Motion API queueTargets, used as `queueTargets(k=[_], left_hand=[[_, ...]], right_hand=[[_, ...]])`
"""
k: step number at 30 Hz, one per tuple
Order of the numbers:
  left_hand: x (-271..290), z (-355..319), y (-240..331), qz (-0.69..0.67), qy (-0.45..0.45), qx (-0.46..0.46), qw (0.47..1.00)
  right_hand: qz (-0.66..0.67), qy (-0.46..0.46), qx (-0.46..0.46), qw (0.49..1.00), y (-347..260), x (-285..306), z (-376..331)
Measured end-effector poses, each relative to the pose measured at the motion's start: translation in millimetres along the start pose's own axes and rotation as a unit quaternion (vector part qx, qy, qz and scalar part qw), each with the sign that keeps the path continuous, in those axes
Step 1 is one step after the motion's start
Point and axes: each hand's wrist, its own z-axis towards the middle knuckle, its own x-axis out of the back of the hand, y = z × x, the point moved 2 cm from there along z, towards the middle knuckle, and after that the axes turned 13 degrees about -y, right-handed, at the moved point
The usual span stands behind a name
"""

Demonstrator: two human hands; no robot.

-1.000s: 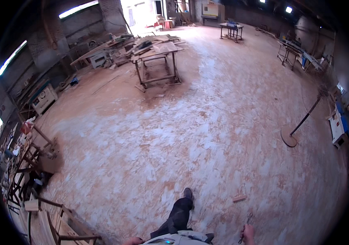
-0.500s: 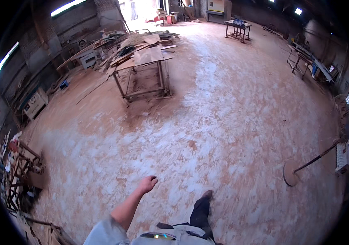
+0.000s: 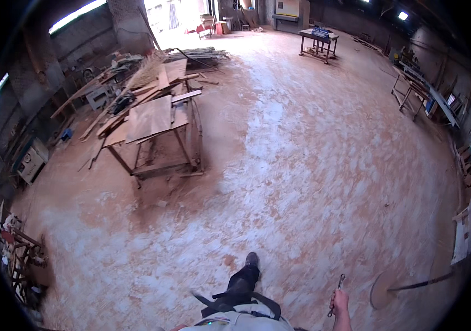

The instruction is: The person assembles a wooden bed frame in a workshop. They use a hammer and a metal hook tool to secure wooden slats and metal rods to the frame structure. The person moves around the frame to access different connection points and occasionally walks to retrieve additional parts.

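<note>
Workbench (image 3: 155, 129) front-left; tool (image 3: 336, 293) prob. in right hand (image 3: 340, 303).

**One head-worn fisheye view, high above a workshop floor**

A single view was given, so nothing was shared with a second one. The camera sat on the person's head and looked forward and steeply down across the sawdust-strewn floor (image 3: 301, 165). The person's own leg (image 3: 241, 284) and right hand (image 3: 339, 302) entered at the lower edge, close below the lens. The wooden counter (image 3: 155, 129) stood well off, upper left. Straight edges bent toward the dark round rim, and the far wall curved along the top.
</note>
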Motion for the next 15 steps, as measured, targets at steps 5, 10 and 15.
queueTargets(k=[5,10,15], left_hand=[[192,112,178,0.007,0.072,-0.017,0.997],[488,69,500,-0.039,0.3,-0.235,0.924],[674,51,682,-0.118,0.396,-0.282,0.866]], right_hand=[[0.005,-0.025,-0.066,0.997,-115,-14,113],[-0.058,-0.062,-0.199,0.976,-184,-57,205],[-0.036,-0.064,-0.261,0.963,-314,-93,351]])
